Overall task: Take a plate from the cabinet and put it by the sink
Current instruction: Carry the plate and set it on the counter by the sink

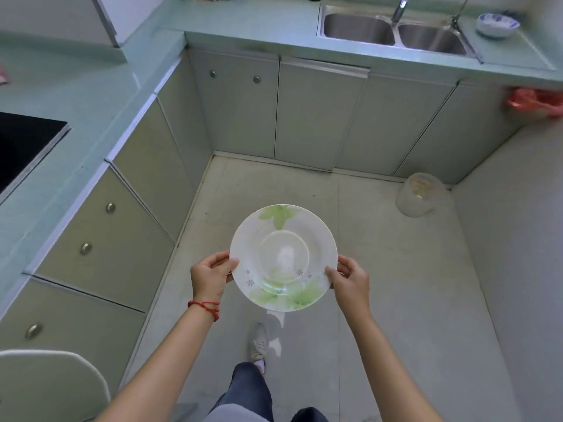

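A white plate (283, 257) with green leaf prints is held level over the kitchen floor, in the middle of the view. My left hand (210, 277) grips its left rim and my right hand (350, 280) grips its right rim, thumbs on top. The steel double sink (396, 33) is set into the pale green counter at the far upper right, well ahead of the plate. The lower cabinets (304, 114) below the counter have their doors closed.
A blue-and-white bowl (497, 24) stands on the counter right of the sink. A black cooktop (24, 144) lies at the left. A translucent bin (419, 194) sits on the floor at the right wall, and a red plastic bag (536, 102) hangs under the counter.
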The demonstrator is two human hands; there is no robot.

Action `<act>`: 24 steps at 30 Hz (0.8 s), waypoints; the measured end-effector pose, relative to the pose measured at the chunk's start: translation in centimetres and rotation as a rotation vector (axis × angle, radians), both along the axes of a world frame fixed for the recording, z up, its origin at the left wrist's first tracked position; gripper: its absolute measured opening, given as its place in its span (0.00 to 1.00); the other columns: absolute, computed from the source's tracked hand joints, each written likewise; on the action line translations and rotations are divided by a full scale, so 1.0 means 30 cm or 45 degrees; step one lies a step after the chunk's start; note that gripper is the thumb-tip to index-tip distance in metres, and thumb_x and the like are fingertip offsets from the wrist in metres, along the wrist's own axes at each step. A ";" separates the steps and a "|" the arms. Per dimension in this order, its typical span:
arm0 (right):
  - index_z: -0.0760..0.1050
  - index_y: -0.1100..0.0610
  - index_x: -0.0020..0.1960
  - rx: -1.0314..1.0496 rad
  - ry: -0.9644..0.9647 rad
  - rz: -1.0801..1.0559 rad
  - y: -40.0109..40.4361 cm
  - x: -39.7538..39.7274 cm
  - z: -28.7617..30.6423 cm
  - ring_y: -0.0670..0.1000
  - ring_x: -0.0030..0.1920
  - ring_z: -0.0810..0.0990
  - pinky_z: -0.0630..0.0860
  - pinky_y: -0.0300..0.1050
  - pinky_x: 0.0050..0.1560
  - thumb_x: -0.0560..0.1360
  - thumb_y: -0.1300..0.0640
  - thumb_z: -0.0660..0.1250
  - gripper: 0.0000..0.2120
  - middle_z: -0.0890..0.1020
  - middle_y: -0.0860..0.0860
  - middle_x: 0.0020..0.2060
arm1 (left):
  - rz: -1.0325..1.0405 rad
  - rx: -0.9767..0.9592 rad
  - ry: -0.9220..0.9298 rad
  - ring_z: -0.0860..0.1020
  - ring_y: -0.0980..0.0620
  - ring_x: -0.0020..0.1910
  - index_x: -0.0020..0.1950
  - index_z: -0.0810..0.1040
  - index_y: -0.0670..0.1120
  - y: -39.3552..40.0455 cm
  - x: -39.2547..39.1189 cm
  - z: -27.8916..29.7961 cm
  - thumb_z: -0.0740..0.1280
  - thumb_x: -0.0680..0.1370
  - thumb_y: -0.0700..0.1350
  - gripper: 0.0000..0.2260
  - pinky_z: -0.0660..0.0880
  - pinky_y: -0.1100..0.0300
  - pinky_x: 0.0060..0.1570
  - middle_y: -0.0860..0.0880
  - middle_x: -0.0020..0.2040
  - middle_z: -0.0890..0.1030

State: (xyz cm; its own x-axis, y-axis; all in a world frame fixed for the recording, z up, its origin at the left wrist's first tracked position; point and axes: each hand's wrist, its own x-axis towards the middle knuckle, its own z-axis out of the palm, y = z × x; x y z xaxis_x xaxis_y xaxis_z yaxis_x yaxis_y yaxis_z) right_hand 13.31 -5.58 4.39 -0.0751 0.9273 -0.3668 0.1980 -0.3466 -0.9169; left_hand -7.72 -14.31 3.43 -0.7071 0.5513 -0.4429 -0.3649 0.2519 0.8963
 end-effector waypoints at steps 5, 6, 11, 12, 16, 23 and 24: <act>0.75 0.57 0.51 0.015 0.008 -0.028 0.247 -0.146 0.020 0.42 0.33 0.81 0.76 0.33 0.30 0.72 0.69 0.64 0.11 0.82 0.49 0.38 | -0.036 0.013 -0.011 0.79 0.49 0.37 0.47 0.79 0.39 0.264 -0.162 0.020 0.68 0.70 0.32 0.07 0.78 0.67 0.31 0.46 0.39 0.81; 0.75 0.58 0.51 0.025 0.015 -0.035 0.295 -0.173 0.025 0.39 0.31 0.80 0.76 0.33 0.30 0.72 0.69 0.64 0.11 0.82 0.49 0.38 | -0.051 0.019 -0.006 0.79 0.49 0.37 0.48 0.79 0.38 0.317 -0.192 0.029 0.68 0.70 0.32 0.08 0.78 0.67 0.31 0.46 0.39 0.81; 0.74 0.59 0.53 0.036 0.009 -0.049 0.501 -0.265 0.036 0.38 0.31 0.80 0.76 0.33 0.29 0.72 0.69 0.64 0.12 0.82 0.51 0.39 | -0.094 0.004 0.024 0.79 0.51 0.36 0.48 0.79 0.39 0.545 -0.300 0.040 0.68 0.70 0.32 0.08 0.79 0.66 0.33 0.47 0.38 0.81; 0.74 0.59 0.53 0.037 0.012 -0.048 0.540 -0.278 0.036 0.38 0.31 0.80 0.76 0.33 0.30 0.72 0.69 0.64 0.12 0.82 0.51 0.40 | -0.102 0.009 0.022 0.79 0.50 0.37 0.48 0.79 0.38 0.586 -0.316 0.042 0.68 0.70 0.32 0.08 0.79 0.66 0.33 0.47 0.39 0.81; 0.74 0.60 0.54 0.033 0.020 -0.053 0.723 -0.337 0.029 0.38 0.31 0.80 0.77 0.33 0.30 0.72 0.70 0.64 0.12 0.82 0.53 0.40 | -0.095 0.001 0.038 0.79 0.51 0.36 0.48 0.79 0.39 0.758 -0.372 0.040 0.68 0.70 0.32 0.08 0.79 0.67 0.31 0.47 0.38 0.81; 0.75 0.58 0.52 0.088 0.027 0.003 1.086 -0.441 0.031 0.38 0.31 0.80 0.77 0.33 0.32 0.72 0.69 0.64 0.12 0.82 0.50 0.39 | -0.022 -0.007 0.036 0.79 0.50 0.38 0.49 0.79 0.38 1.089 -0.456 0.026 0.69 0.70 0.33 0.09 0.80 0.61 0.38 0.47 0.39 0.81; 0.75 0.58 0.52 0.092 0.026 0.015 1.146 -0.454 0.040 0.39 0.32 0.80 0.77 0.33 0.32 0.72 0.69 0.64 0.12 0.82 0.50 0.39 | -0.012 -0.009 0.036 0.79 0.49 0.38 0.49 0.79 0.38 1.143 -0.467 0.029 0.69 0.69 0.33 0.09 0.80 0.58 0.40 0.47 0.39 0.81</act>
